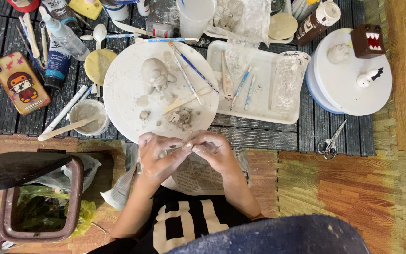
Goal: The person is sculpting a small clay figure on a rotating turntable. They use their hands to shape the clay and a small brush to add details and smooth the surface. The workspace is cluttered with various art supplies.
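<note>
My left hand (158,155) and right hand (214,150) meet just below the near rim of the round white board (123,94), fingertips pinched together on a small lump of grey clay (180,148) that sits between them, mostly hidden by my thumbs. Both hands are closed on it, smeared pale with slip. I judge the lump light and soft, damp enough to smudge and to take a dent from any hard squeeze, so it wants holding by its sides with the fingertip pads, gently, not in the palm. On the board I count 1 unfinished clay figure (155,73), 1 crumbly heap of scraps (180,116), 1 flat wooden stick (184,101) and 2 thin brushes crossing near its far edge. Beside it to the left stands 1 small cup of grey slip (88,115) with a wooden stick leaning in it. The rectangular white tray (259,110) to the right holds 3 tools, as far as I can tell. On the white turntable (348,82) stand 3 small figures: 1 pale, 1 brown and boxy, 1 white. 1 pair of scissors (330,141) lies near it.
</note>
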